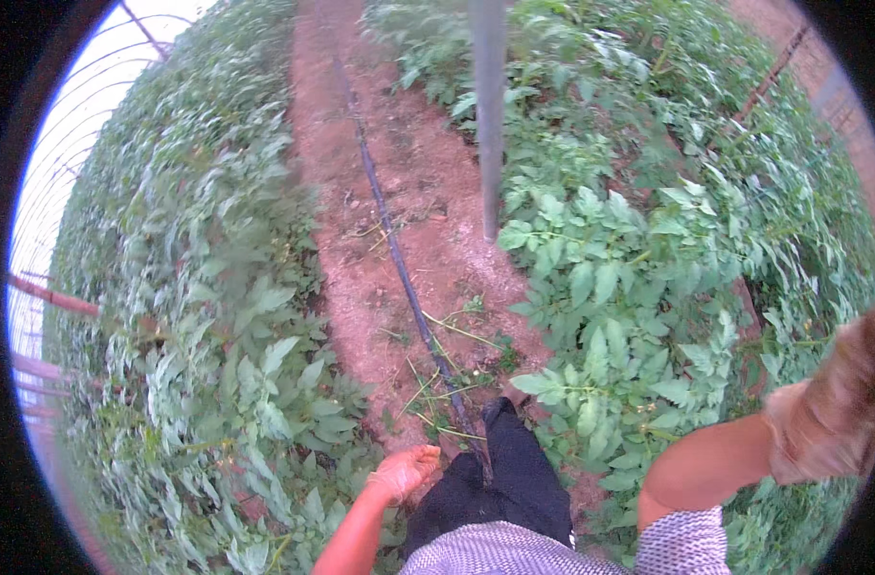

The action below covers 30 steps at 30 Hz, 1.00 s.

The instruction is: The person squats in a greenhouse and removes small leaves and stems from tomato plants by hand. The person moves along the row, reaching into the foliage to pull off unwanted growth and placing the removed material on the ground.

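My left hand [408, 471] hangs low beside my dark trousers [495, 481], its fingers loosely curled and partly turned from view. Something thin and pale, perhaps a clear glove, covers its back and wrist. Stretched out to the far right is my right hand [832, 402], in a beige covering that looks like a work glove. Motion blur and the picture's dark rim hide its fingers. Leafy plants [602, 273] that look like tomato plants stand close to that arm, and another row [214, 345] grows to the left of my left hand.
A dark irrigation hose [398, 251] runs along the reddish soil path [351, 302] between the rows. Cut green stems [444, 388] lie across it near my feet. An upright grey pole [489, 129] stands at the path's right side. Greenhouse hoops [71, 136] arch at the left.
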Each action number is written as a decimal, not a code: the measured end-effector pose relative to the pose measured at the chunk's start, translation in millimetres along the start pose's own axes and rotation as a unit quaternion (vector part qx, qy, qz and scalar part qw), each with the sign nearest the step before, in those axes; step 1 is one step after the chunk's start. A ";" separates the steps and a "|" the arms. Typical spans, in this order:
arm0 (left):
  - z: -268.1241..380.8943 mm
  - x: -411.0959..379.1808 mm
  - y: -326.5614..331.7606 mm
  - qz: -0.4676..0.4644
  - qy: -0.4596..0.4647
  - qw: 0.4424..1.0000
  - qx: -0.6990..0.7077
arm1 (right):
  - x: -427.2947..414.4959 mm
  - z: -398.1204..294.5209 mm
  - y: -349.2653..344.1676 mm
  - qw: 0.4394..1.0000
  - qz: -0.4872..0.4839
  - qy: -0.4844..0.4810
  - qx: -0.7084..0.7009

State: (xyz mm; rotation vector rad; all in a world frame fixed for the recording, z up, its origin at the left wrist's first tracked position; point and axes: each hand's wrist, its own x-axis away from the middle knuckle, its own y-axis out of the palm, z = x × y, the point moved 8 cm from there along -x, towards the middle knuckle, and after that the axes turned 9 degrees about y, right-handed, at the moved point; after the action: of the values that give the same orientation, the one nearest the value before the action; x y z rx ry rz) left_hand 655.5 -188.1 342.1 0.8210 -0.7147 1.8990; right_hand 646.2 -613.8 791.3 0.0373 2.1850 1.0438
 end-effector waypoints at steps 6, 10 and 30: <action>92.9 -67.7 -30.1 -0.025 0.057 0.993 -0.099 | 37.6 7.5 -104.5 0.984 0.177 0.008 0.003; 166.0 -113.8 -57.7 0.037 0.111 0.990 -0.077 | 64.3 12.0 -154.1 0.964 0.259 0.059 0.016; 446.3 -583.9 -139.0 0.066 0.257 0.894 -0.360 | 31.3 149.8 -311.1 0.765 0.496 0.271 0.308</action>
State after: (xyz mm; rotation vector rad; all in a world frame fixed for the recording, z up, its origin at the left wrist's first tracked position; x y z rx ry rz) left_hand 1099.9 -767.0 178.2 -0.1990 -1.0432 1.6570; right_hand 794.4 -713.3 494.0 1.5097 3.0209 0.7981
